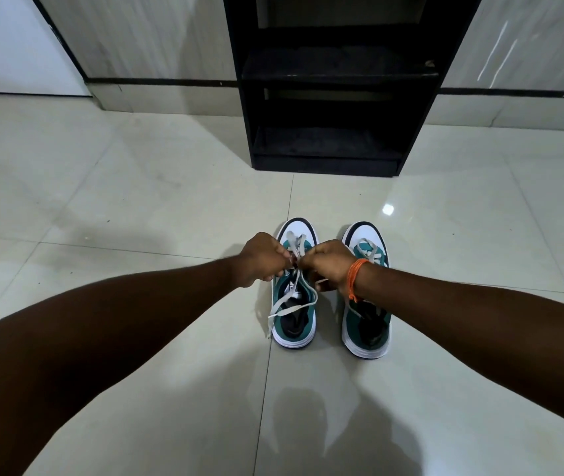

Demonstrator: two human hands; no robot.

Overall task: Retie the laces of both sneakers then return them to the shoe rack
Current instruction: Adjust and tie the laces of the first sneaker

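We have both sneakers toes-out on the floor facing the shoe rack, ready to return. Left hand and right hand each pinch the laces above the left sneaker, pulling opposite ways to tighten; right sneaker waits alongside.

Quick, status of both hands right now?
Left hand: closed, pinching the laces of the left-side sneaker.
Right hand: closed, pinching the same laces.
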